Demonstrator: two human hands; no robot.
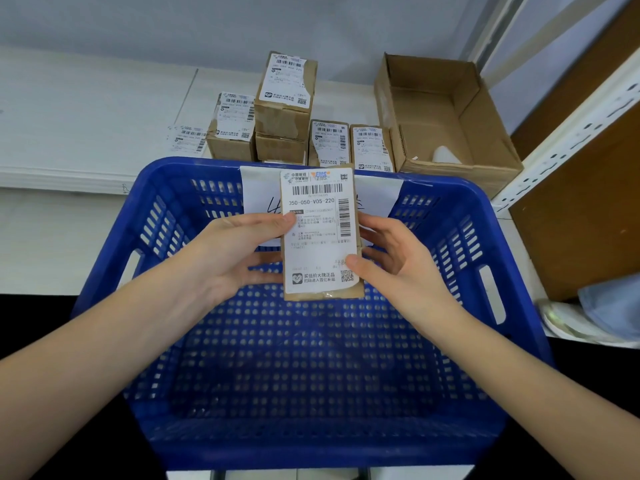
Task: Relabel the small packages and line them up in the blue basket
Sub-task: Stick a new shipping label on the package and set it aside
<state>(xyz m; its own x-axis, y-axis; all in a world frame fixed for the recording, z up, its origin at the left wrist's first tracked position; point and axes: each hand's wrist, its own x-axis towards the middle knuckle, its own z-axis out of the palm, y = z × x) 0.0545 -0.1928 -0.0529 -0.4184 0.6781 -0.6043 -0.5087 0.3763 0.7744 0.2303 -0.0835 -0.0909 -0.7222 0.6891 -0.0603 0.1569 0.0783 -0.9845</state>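
Package (322,237), a small brown box with a white shipping label across its face, sits upright between both hands above the blue basket (173,441). Left hand (239,254) holds its left edge, thumb curled over the label and fingers behind the box. Right hand (398,261) pinches the right edge, thumb pressed on the label's lower corner and fingers spread along the side. Below the hands, the basket's perforated floor holds no boxes. Just behind the package, a white paper sheet (379,195) with handwriting hangs on the basket's far wall, mostly hidden by the box.

Beyond the hands and past the basket's far rim, more labelled packages (284,98) stand on the white table (86,116): one stacked tall in the middle, one to its left, two lower ones to its right. A loose label (187,138) lies flat further left. Beyond the right hand sits an open carton (446,116) with something white inside. A white metal shelf upright (568,133) with brown board rises further right.
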